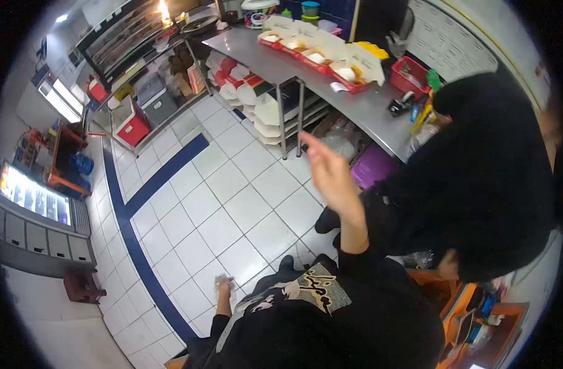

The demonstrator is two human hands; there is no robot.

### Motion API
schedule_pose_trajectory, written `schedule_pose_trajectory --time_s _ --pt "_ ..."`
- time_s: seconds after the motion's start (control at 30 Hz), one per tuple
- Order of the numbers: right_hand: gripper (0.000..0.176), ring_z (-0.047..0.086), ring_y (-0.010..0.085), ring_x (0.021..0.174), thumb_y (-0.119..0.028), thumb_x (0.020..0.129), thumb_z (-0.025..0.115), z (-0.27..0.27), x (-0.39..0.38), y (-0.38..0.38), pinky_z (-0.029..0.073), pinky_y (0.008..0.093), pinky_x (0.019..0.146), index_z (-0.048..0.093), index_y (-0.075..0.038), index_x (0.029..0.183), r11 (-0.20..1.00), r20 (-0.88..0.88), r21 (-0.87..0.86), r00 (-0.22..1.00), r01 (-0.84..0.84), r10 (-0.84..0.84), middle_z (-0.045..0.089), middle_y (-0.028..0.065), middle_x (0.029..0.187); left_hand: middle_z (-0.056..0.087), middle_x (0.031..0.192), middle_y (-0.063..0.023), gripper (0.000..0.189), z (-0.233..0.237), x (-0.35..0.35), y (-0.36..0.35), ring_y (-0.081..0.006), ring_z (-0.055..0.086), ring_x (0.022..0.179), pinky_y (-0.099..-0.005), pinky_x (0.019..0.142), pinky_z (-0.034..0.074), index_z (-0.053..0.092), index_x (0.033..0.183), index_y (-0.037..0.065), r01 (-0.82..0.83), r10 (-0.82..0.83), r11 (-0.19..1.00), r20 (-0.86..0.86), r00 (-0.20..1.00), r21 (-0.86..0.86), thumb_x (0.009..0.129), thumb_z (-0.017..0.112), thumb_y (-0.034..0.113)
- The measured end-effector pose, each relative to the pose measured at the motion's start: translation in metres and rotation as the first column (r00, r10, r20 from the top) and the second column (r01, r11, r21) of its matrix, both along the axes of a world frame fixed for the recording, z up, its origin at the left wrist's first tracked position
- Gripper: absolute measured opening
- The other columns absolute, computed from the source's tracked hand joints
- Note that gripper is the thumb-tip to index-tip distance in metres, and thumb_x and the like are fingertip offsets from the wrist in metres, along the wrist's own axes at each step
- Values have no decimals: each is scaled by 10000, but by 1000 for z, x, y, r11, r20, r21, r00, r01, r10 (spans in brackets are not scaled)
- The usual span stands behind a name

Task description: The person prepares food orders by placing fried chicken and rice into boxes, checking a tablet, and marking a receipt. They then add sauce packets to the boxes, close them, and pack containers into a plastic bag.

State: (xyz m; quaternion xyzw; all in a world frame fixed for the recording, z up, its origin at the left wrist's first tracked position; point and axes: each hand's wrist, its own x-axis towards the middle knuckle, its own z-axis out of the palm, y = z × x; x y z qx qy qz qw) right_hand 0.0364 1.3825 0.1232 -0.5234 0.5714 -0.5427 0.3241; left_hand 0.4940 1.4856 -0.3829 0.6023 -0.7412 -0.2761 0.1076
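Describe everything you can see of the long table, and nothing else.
The table has a long, smooth, shiny grey top that looks like metal. Round, metal-looking legs stand on the tiled floor, and things are stored underneath. Open red boxes with pale lids sit in a row on top, near a red basket. Another person hides its near end.

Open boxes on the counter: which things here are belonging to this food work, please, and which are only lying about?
Seems in the work:
- open food boxes
- metal counter
- clear plastic at the left hand

Only lying about:
- red cooler
- gray cooler
- purple tub
- brown stool
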Motion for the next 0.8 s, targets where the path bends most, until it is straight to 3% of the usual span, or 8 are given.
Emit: schedule_pose_trajectory --time_s 0.03,0.07,0.1,0.23,0.43,0.63,0.77,0.8 --pt "391 594 99 650 -220 959 511 3 -16 -9 454 232 582 518 35 1257 997 -11 53 999 49 -48 634 119 750 620 747 -86 149 7 -6 9 -246 611 678 -392 565 491 608 841 66 -41 41 999 -102 994 8 818 630 211" --pt "390 557 65 540 -216 952 525 6 -32 -17 422 216 494 520 33 1252 990 -23 105 995 96 -94 604 74 642 586 746 -81 215 13 -29 -2 -208 570 618 -346 519 470 537 948 40 -293 462 837 -310 831 462 851 596 224" --pt "389 504 40 452 -215 943 542 -5 -40 -37 371 207 426 523 32 1242 981 -45 117 988 153 -149 553 24 553 551 746 -75 295 26 -58 -13 -171 528 559 -300 472 448 465 1055 15 -467 879 440 -259 401 767 885 562 236" --pt "371 528 85 443 -198 906 590 -49 -86 -105 384 240 420 541 28 1196 942 65 162 949 294 -307 551 27 523 521 722 -88 314 28 -102 -100 -176 524 511 -290 438 468 395 915 28 -490 903 402 -247 351 774 834 654 187" --pt "300 564 132 475 -161 866 620 -195 -286 -180 450 277 431 578 -1 1116 619 -157 167 640 767 -752 598 68 601 525 763 -94 248 76 -190 -306 -185 568 626 -319 540 502 414 922 40 -332 520 842 -474 710 426 850 620 157" --pt "243 616 350 814 3 772 521 -232 -451 -179 477 422 767 638 -1 985 -74 -475 -452 -310 889 -823 632 195 827 548 785 -94 106 192 -354 -538 -197 554 694 -321 655 464 469 910 26 300 -262 953 -423 868 26 885 568 53" --pt "392 555 368 1023 32 743 531 -261 -566 -150 438 414 889 570 -4 1131 105 -707 -430 -262 897 -657 596 211 1050 579 853 -128 204 267 -484 -628 -288 578 788 -377 723 466 484 961 38 694 -755 649 -375 537 -312 823 635 22" --pt "422 533 389 1064 17 756 534 -285 -606 -129 426 414 923 547 -3 1177 135 -764 -194 -64 972 -643 564 228 1137 589 880 -138 240 282 -508 -640 -312 583 812 -393 742 466 484 974 40 767 -840 534 -328 433 -355 805 653 18"
